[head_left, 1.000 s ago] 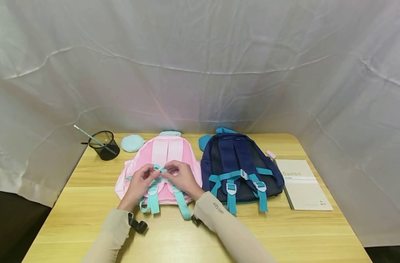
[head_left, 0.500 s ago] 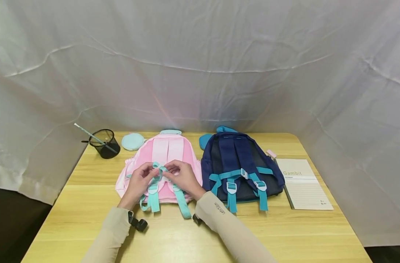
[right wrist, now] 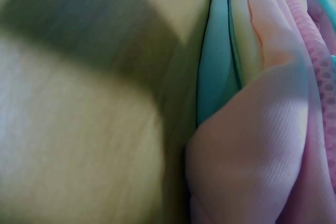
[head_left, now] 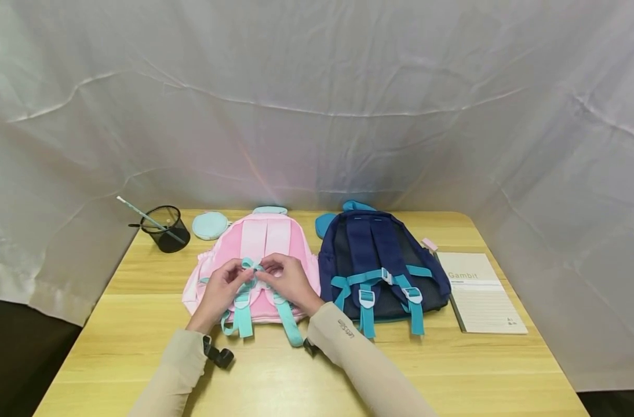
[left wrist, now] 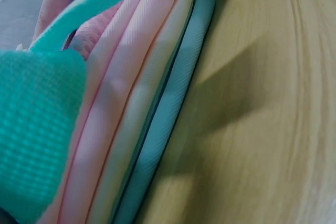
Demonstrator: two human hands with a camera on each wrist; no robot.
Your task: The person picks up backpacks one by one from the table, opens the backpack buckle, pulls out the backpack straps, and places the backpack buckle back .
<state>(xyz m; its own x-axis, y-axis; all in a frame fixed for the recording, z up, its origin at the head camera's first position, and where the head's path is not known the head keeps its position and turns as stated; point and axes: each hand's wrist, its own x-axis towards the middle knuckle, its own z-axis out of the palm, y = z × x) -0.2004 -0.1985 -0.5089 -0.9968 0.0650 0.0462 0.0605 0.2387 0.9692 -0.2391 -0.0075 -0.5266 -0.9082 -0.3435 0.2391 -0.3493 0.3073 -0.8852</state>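
The left grip [head_left: 220,292] and the right grip [head_left: 291,284] both pinch a thin turquoise strap [head_left: 251,266], one from each side, and small loops of it show like a bow in the gap between them. Directly beneath both grips is the pink backpack [head_left: 276,243], lying on the surface [head_left: 390,376] with its shoulder straps [head_left: 254,237] facing up. Nearer the person than the grips, two wider turquoise ends [head_left: 243,325] trail from pale buckles [head_left: 241,301] over the backpack's lower edge, which the left wrist view shows in bands of pink, cream and turquoise. Just right of the right grip, up against the pink backpack, lies the navy backpack [head_left: 364,246], its blue straps [head_left: 367,321] and white buckles [head_left: 366,299] uppermost. Farther right are a pink eraser [head_left: 429,245] and a notebook [head_left: 481,304] printed "Gambit". Beyond the left grip, up and to the left, sits a pale blue round pouch [head_left: 210,225]; past it stands a black mesh cup [head_left: 170,245] with a pencil [head_left: 139,213] leaning in it. A grey curtain [head_left: 317,116] hangs behind everything.
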